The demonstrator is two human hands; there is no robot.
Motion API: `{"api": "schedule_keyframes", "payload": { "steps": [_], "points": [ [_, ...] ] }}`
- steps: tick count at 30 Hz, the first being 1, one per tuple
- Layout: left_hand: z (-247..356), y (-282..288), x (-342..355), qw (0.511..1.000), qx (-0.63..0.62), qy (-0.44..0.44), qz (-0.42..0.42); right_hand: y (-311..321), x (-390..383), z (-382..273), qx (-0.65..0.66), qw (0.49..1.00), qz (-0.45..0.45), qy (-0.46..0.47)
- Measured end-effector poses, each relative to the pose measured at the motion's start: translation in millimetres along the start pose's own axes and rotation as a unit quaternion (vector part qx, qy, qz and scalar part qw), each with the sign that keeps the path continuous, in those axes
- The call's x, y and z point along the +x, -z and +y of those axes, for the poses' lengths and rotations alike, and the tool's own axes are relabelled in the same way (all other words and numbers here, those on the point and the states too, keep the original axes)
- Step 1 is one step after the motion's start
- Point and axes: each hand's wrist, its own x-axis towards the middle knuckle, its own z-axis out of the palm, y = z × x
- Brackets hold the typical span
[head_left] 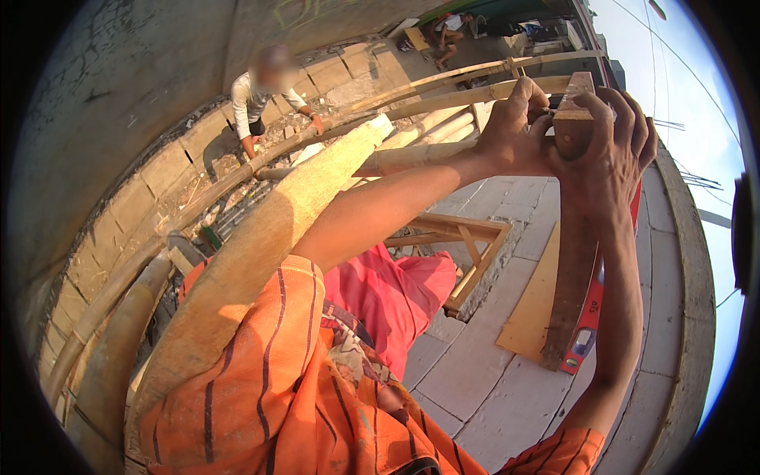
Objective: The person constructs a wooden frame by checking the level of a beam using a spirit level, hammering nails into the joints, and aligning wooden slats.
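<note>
Both my hands are raised at the upper right, wrapped around the top end of a long upright wooden plank point(571, 269). My left hand point(511, 131) grips its left side near the top. My right hand point(613, 146) closes over its right side, fingers curled around the edge. The plank's lower end rests on the grey block floor point(475, 372). A red spirit level point(590, 321) stands beside the plank, partly hidden behind it. My orange striped sleeves fill the lower part of the view.
Thick bamboo poles point(261, 237) run diagonally at left, forming scaffolding. Below, a person in a white shirt point(261, 99) bends by a block wall. A wooden frame point(467, 253) and a plywood sheet point(534, 309) lie on the floor. Another person point(447, 32) sits far off.
</note>
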Motion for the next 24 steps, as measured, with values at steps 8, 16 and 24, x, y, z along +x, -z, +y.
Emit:
{"api": "schedule_keyframes", "payload": {
  "steps": [8,16,24],
  "points": [
    [4.2,11.1,-8.9,0.991,-0.089,0.082,-0.052,-0.3,-0.7,0.8,-0.002,1.000,-0.001,0.006],
    [-3.2,1.0,8.0,0.996,-0.017,0.082,-0.026,-2.1,0.1,0.8,-0.003,1.000,0.002,0.005],
    [0.0,19.3,-3.5,0.991,-0.081,0.080,-0.069,-8.6,-4.8,6.1,0.015,1.000,0.002,0.007]
  ]
}}
